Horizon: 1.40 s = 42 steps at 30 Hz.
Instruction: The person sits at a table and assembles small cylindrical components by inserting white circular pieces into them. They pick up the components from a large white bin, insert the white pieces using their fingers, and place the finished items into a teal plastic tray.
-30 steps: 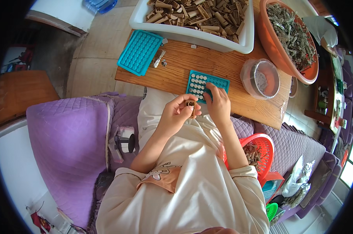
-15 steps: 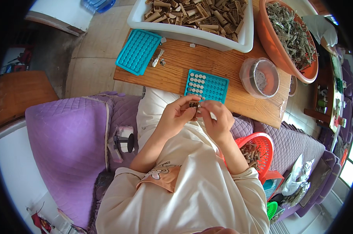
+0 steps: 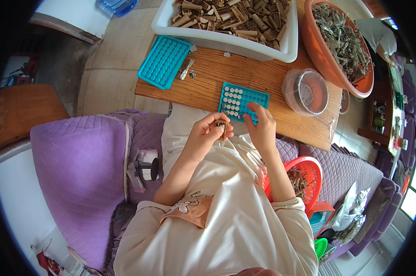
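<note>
My left hand (image 3: 202, 139) is closed round a small brown plastic casing (image 3: 220, 124), held upright above my lap with its hollow side showing. Something small and pale sits inside the casing, too small to name. My right hand (image 3: 263, 130) reaches over the near right part of a teal pocketed tray (image 3: 256, 97), thumb and forefinger apart. Nothing shows between those fingertips. Rows of small white round discs (image 3: 232, 96) fill the left side of this tray, and the pockets to their right look bare.
A white bin (image 3: 226, 37) of brown casings stands at the table's far side. A second teal tray (image 3: 164, 62) lies at left. At right are a lined clear tub (image 3: 322, 94) and an orange basin (image 3: 319, 50). A red basket (image 3: 314, 177) sits beside my right arm.
My right hand has left the brown casing and moved right and forward to the teal tray, its fingers opening. My left hand keeps the casing and has shifted slightly left.
</note>
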{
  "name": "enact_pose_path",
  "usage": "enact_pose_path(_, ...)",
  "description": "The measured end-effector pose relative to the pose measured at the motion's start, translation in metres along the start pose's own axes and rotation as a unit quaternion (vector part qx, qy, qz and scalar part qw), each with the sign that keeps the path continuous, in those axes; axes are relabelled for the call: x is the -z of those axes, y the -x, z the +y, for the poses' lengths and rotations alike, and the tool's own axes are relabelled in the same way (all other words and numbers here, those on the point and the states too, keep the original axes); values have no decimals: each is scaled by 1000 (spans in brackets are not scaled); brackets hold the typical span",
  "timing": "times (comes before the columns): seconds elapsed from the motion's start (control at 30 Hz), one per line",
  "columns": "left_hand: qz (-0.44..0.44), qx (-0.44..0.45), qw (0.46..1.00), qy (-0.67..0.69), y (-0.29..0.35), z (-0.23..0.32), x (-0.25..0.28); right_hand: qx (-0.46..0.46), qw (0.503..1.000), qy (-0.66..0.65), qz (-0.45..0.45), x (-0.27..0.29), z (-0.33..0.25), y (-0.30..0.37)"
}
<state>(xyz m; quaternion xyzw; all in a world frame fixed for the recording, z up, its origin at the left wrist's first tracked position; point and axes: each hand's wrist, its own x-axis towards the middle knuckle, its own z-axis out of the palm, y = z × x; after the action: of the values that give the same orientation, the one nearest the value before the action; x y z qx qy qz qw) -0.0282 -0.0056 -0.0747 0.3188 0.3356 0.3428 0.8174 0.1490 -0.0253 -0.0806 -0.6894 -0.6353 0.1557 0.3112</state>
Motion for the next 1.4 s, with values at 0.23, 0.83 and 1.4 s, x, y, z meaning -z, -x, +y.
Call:
enact_pose_path(0.23, -3, 14, 1000, 6, -2, 2, -3, 37, 994, 84, -57, -11, -2, 3)
enact_pose_path(0.83, -45, -5, 998, -37, 4, 3, -12, 219, 970, -62, 82, 15, -44, 15)
enact_pose_path(1.4, -34, 13, 958, -286, 9, 0, -28, 114, 990, -61, -50, 33, -43, 24)
